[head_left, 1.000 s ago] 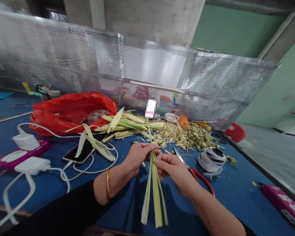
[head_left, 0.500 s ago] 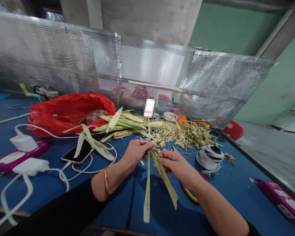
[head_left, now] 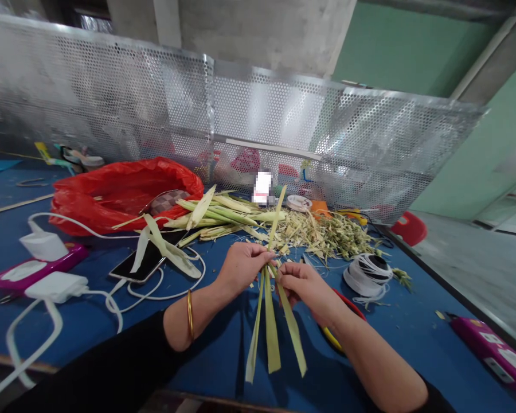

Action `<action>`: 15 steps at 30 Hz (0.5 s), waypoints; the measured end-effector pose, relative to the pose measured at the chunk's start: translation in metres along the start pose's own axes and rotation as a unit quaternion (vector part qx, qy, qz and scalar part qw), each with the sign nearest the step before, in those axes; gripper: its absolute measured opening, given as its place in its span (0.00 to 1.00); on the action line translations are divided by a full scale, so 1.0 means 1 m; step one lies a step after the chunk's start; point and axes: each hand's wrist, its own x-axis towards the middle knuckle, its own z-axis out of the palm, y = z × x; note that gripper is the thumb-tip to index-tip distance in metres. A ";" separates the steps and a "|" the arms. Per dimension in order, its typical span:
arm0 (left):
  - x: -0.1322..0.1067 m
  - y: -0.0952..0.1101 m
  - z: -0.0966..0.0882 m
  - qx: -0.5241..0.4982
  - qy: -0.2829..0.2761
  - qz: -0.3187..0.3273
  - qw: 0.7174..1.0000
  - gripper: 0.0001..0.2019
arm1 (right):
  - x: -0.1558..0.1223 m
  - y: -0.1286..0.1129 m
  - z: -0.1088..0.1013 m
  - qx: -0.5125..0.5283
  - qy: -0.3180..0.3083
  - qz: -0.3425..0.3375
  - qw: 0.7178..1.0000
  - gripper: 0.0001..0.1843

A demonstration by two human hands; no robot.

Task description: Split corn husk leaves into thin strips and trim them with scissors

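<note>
Between my hands are several long, flat, pale green leaf strips [head_left: 273, 338], joined at a point under my fingertips. Three of them fan out downward toward me, and one end sticks up and away beyond my fingers. My left hand [head_left: 246, 265], with a gold bangle on its wrist, pinches the strips at that meeting point. My right hand [head_left: 300, 282] is closed on the rightmost strip, close beside the left fingertips. Its lower fingers are partly hidden. A pile of similar leaves and stalks [head_left: 223, 213] lies just beyond my hands.
Left are a red plastic bag [head_left: 79, 201], a phone [head_left: 131, 268] under a leaf, white chargers [head_left: 55, 287] and cables. Plant scraps [head_left: 327, 232], a white thread spool [head_left: 367, 274] and a purple device [head_left: 492, 350] are right. A perforated metal screen [head_left: 155, 109] closes the back.
A middle strip now hangs between the two outer ones, and the upward end has a wider, tilted look. Both hands stay nearly in place, still pinching.
</note>
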 end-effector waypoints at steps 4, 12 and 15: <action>0.003 0.001 -0.005 -0.078 -0.022 -0.045 0.996 0.11 | -0.001 0.000 -0.005 -0.044 0.026 -0.079 0.996 0.09; 0.005 0.003 -0.013 -0.214 -0.070 -0.172 0.959 0.07 | -0.003 0.005 -0.016 -0.313 0.137 -0.239 0.909 0.08; 0.007 -0.001 -0.017 -0.300 -0.136 -0.200 0.922 0.06 | -0.002 0.006 -0.016 -0.332 0.142 -0.236 0.902 0.08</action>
